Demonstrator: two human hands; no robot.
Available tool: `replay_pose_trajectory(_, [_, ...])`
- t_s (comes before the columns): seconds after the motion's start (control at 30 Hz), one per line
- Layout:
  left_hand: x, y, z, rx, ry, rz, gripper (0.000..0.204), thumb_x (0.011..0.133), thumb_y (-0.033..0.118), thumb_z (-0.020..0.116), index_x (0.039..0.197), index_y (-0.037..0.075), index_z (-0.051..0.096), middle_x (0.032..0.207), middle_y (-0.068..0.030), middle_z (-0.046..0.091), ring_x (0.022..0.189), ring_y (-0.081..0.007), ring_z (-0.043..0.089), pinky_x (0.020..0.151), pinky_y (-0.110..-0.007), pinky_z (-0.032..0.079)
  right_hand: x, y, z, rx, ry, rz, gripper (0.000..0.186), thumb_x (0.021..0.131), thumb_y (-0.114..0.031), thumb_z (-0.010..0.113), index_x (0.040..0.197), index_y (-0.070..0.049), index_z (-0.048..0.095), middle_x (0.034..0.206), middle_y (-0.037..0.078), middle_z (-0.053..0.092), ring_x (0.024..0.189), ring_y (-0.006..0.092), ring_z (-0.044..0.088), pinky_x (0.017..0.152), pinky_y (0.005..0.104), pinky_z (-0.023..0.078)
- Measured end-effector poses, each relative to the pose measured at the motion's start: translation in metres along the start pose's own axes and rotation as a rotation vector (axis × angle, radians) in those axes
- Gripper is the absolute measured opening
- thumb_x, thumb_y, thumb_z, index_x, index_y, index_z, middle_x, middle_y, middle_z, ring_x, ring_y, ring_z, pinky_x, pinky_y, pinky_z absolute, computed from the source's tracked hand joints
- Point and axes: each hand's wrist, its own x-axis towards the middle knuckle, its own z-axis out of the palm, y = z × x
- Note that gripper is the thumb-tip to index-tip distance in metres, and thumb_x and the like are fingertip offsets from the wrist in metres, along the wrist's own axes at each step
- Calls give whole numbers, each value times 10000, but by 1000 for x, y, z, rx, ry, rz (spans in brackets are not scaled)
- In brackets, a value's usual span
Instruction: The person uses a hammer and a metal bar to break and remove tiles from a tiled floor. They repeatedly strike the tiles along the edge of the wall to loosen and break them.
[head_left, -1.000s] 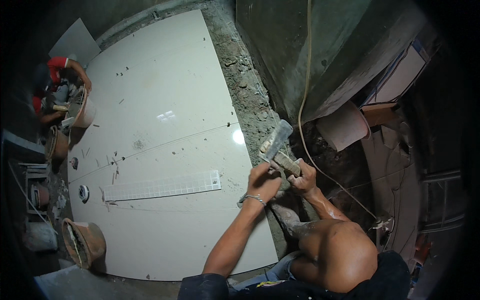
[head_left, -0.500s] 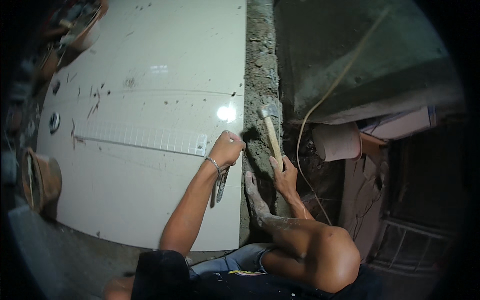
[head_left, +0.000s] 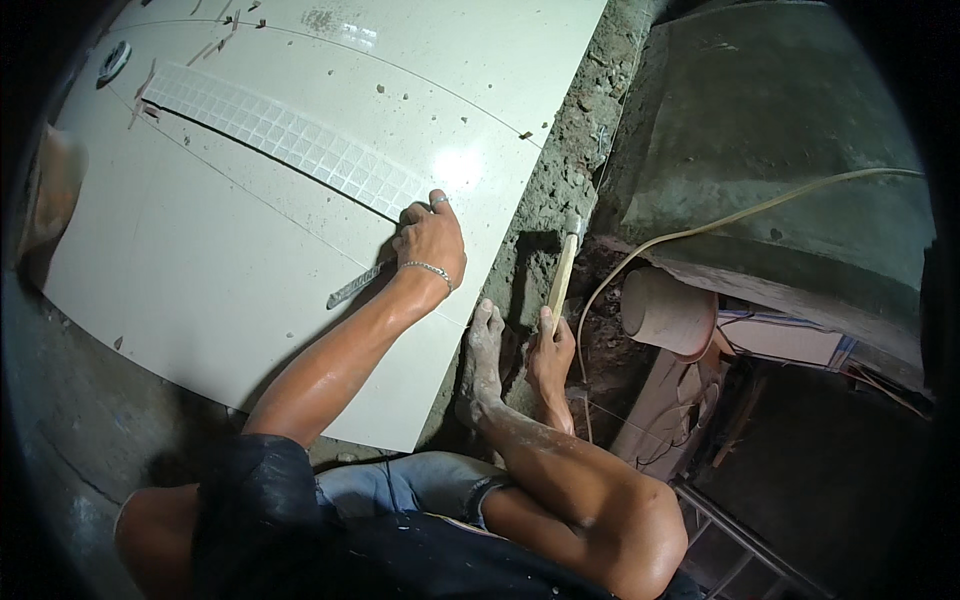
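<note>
Nearest the body, the right hand (head_left: 549,362) is closed around the lower end of the wooden handle of a hammer (head_left: 563,278); the handle points away from the body, leaning slightly right, its head over the rough mortar strip (head_left: 580,150); a bare foot (head_left: 485,350) rests just left of this hand.

Farther out, the left hand (head_left: 435,245) is at the near, right-hand end of the white gridded strip (head_left: 285,130); the fingers are curled; whether they grip that end or only touch it cannot be told; a metal bar (head_left: 355,287) lies on the pale slab (head_left: 250,260) beside the left wrist.

Governing relation: the gridded strip lies flat on the slab, ahead and to the left of the left hand; its long axis runs from that hand toward the far left; the left hand is the nearer, the right being off the slab's edge.

Farthest along that axis, a ring-shaped roll (head_left: 115,62) lies beyond the strip's far end.

Difference from half a second earlier: the left hand was then just clear of the strip's end; it now overlaps it; the hammer head, then broadside, now appears nearly edge-on.
</note>
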Motion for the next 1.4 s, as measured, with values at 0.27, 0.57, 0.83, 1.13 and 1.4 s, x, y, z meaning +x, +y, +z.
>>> replay_pose_trajectory(0.27, [-11,-29,35,224,329,283,322,970,24,578,1268,-98,557,1225,-281,556,1125,-402,540,982,-526,447,15,-17,0,67,2,29,416,1112,-388,627,976,5,654,711,-40,484,632,51,419,548,297,340])
replay_pose_trajectory(0.57, [-32,-22,34,287,323,436,390,930,158,695,1269,-27,639,1252,-241,545,1172,-394,522,1000,-521,437,47,-57,-14,-24,60,-166,383,1109,-407,614,986,-44,626,660,-31,494,525,84,469,478,297,365])
replay_pose_trajectory(0.83, [22,69,125,391,37,1208,400,912,219,648,1281,82,722,1460,-115,571,1550,-301,368,1244,-562,311,58,-124,-45,-67,-53,-202,403,1124,-388,577,1062,3,655,752,86,645,633,174,582,598,365,471])
replay_pose_trajectory(1.13, [76,75,81,1068,-404,1127,442,894,347,707,1306,189,734,1472,-27,627,1482,-235,463,1293,-571,228,115,-126,-13,-142,78,-129,483,1108,-432,585,979,33,595,693,166,599,631,245,598,596,430,463])
replay_pose_trajectory(1.4, [78,50,49,718,-248,1248,466,875,311,709,1337,257,727,1485,-8,605,1531,-179,419,1288,-577,241,164,-75,14,-274,203,-3,521,1094,-465,566,1111,50,643,859,319,703,864,549,684,746,556,509])
